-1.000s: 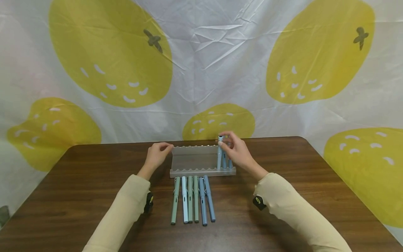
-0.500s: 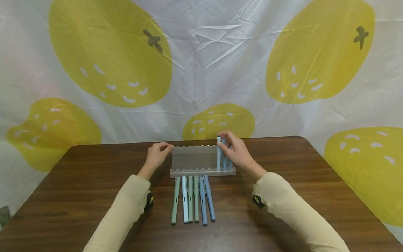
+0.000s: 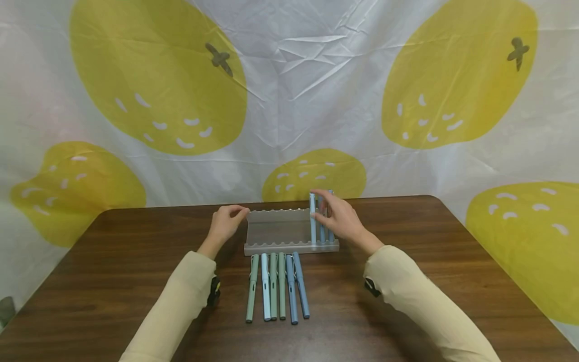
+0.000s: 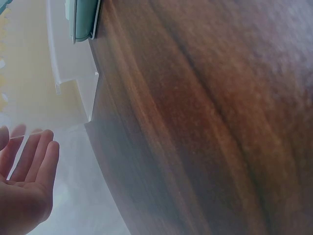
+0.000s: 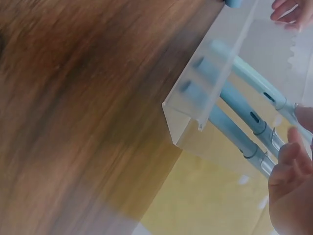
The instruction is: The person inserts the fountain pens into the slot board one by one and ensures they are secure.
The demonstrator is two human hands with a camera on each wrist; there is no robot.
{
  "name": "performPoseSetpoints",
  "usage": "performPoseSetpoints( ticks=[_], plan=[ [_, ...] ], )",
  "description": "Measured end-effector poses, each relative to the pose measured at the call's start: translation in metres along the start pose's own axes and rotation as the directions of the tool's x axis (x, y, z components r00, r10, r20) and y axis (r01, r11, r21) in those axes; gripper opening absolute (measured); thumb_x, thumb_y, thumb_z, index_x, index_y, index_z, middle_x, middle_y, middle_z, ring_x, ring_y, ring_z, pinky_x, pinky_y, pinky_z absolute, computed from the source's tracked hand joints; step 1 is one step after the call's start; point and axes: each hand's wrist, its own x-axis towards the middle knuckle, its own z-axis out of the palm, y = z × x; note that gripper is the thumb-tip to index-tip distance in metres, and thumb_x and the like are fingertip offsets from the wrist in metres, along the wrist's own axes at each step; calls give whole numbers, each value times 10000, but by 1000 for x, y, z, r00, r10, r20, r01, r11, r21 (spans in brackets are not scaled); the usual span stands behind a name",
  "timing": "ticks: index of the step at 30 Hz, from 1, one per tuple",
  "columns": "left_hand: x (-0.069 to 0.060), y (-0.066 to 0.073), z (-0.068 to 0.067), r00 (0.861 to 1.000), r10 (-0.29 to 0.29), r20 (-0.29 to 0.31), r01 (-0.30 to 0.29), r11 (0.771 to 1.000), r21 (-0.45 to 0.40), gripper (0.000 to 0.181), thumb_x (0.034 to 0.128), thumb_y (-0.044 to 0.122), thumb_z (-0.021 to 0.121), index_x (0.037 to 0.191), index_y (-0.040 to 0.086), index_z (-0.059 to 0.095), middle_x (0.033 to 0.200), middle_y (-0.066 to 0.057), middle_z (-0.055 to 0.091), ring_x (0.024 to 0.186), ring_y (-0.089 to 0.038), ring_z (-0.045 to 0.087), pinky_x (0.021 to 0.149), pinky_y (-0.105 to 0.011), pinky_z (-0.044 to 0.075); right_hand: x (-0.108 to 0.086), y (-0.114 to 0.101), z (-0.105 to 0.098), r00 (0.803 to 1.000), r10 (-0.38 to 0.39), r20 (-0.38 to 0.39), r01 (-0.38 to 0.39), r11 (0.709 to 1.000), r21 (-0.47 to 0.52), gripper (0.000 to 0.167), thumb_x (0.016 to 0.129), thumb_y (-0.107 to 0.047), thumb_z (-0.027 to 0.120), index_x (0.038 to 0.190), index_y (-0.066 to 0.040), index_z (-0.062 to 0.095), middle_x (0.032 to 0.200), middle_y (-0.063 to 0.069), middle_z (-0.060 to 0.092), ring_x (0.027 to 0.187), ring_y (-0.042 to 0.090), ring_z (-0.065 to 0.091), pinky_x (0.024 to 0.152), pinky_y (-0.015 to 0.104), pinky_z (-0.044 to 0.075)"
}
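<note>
A clear pen rack [image 3: 280, 249] with scalloped edges stands on the table. My left hand [image 3: 226, 221] pinches its upper left corner between thumb and fingers; in the left wrist view this hand [image 4: 32, 181] is at the frame's edge. Near the rack's right end, my right hand [image 3: 341, 218] has thumb and forefinger about the upper part of a light blue pen [image 3: 313, 229], which stands in a notch. Beside it two bluer pens [image 5: 244, 110] lean in the rack, partly hidden by that hand. In the right wrist view the thumb [image 5: 304, 116] meets the light pen's cap.
In front of the rack several capped pens lie side by side: green ones [image 3: 251, 296], a pale blue one [image 3: 265, 291] and darker blue ones [image 3: 301, 291]. Behind the wooden table [image 3: 407, 311] hangs a white cloth [image 3: 307, 100] with yellow fruit prints.
The light blue pen has shifted slightly left and now stands straighter in its notch. My right thumb has slid lower along it. The left hand keeps its place on the rack.
</note>
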Motion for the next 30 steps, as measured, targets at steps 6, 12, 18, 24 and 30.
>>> performPoseSetpoints(
  ticks=[6,12,18,24,30],
  plan=[
    [0,1,0,1000,5,-6,-5,1000,0,301,894,234,528,1034,-12,632,1004,-158,611,942,-282,540,800,-426,415,2,4,2,997,66,38,-69,995,70,531,824,-153,632,1303,-122,404,622,-59,514,477,84,439,497,288,381],
    [0,1,-1,1000,2,-2,-2,1000,-1,311,894,247,527,1037,-9,631,1021,-158,606,956,-289,534,807,-430,411,4,5,3,993,99,65,-104,991,81,536,838,-162,615,1322,-129,388,581,-52,497,462,107,442,496,297,388],
    [0,1,0,1000,5,0,-5,1000,-1,315,899,257,518,1042,1,632,1015,-151,609,957,-280,536,812,-428,410,6,5,2,987,131,96,-139,987,85,543,847,-161,602,1336,-129,370,530,-44,481,433,123,429,482,300,381],
    [2,-2,1,1000,11,-6,-11,1000,-7,314,893,258,528,1037,-1,634,1003,-148,613,950,-277,539,811,-426,411,7,4,3,975,182,128,-192,979,71,552,858,-170,587,1353,-136,347,497,-35,471,413,132,422,452,292,369],
    [0,1,1,1000,5,-3,-5,1000,-4,316,894,251,530,1038,-11,631,986,-153,617,930,-277,548,798,-424,416,9,3,3,964,216,155,-224,974,34,564,861,-183,582,1364,-137,328,495,-39,482,412,131,447,439,288,375]
  ],
)
